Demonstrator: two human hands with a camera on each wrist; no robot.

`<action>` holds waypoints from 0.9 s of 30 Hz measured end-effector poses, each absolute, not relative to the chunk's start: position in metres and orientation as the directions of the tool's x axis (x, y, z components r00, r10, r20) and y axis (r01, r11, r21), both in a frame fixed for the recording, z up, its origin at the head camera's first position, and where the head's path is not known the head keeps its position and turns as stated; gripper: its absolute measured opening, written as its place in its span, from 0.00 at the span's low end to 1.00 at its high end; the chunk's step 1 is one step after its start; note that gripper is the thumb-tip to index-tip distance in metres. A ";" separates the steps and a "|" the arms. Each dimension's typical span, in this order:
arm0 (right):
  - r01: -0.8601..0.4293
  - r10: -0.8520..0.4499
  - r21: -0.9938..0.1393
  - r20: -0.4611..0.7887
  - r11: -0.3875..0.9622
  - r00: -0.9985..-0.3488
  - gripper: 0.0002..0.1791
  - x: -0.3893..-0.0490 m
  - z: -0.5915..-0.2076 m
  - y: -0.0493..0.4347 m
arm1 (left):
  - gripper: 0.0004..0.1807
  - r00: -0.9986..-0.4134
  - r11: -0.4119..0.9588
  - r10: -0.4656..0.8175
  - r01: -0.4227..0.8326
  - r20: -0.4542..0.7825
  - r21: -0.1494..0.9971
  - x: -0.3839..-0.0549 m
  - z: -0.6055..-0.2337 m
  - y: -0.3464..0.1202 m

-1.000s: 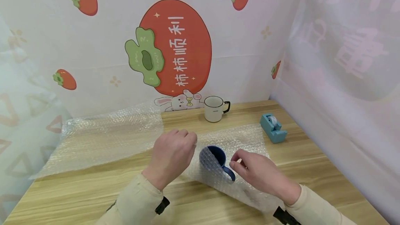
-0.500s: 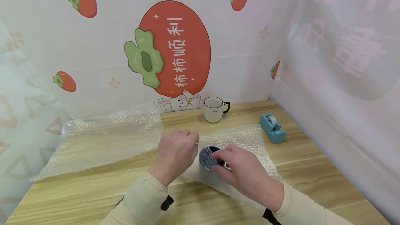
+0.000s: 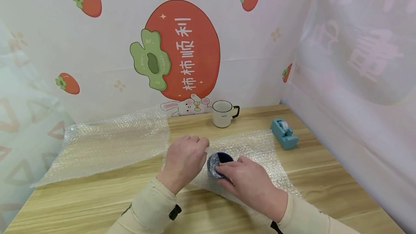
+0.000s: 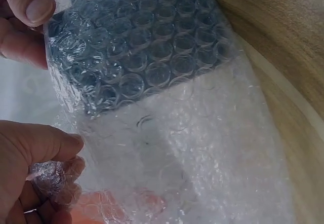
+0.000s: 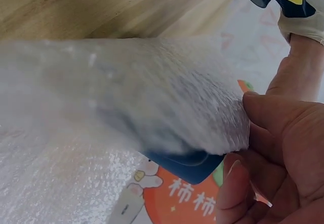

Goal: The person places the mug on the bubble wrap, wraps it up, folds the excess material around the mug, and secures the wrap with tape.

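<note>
A dark blue mug (image 3: 226,156) stands on a sheet of bubble wrap (image 3: 256,143), with part of the sheet folded up over its side and rim. My left hand (image 3: 186,160) pinches a gathered edge of the wrap on the mug's left; crumpled wrap (image 4: 50,177) shows between its fingers in the left wrist view. On the other side my right hand (image 3: 250,183) reaches over the rim and grips the folded wrap there. Its thumb and fingers lie at the wrap's edge (image 5: 230,127) in the right wrist view. The mug's handle is hidden behind the right hand.
At the back stands a white mug (image 3: 222,115) with a black handle. A blue tape dispenser (image 3: 284,133) sits on the right of the wooden table (image 3: 97,201). Another bubble wrap sheet (image 3: 120,147) lies at the left. Printed cloth walls (image 3: 247,46) enclose the table.
My right hand has moved left from beside the mug's handle to its rim and now grips the wrap there. The wrap covers the handle side more. The left hand has shifted slightly right.
</note>
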State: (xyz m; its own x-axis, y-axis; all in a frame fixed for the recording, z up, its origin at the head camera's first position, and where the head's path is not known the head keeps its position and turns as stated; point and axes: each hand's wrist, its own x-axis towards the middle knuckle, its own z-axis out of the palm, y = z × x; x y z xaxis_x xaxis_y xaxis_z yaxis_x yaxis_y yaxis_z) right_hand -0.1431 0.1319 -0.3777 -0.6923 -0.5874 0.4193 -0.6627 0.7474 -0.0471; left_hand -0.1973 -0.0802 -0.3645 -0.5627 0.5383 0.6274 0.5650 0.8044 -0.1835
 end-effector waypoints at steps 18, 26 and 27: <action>-0.671 -0.595 -0.009 0.456 0.741 -0.662 0.06 -0.146 -0.388 0.130 | 0.25 -0.562 0.761 0.554 0.640 0.614 -0.102 -0.177 -0.367 -0.084; -0.691 -0.603 -0.053 0.442 0.721 -0.664 0.04 -0.147 -0.386 0.131 | 0.19 -0.490 0.644 0.644 0.762 0.587 -0.071 -0.158 -0.376 -0.080; -0.692 -0.603 -0.069 0.436 0.719 -0.669 0.04 -0.148 -0.386 0.132 | 0.21 -0.491 0.646 0.647 0.759 0.583 -0.077 -0.157 -0.378 -0.079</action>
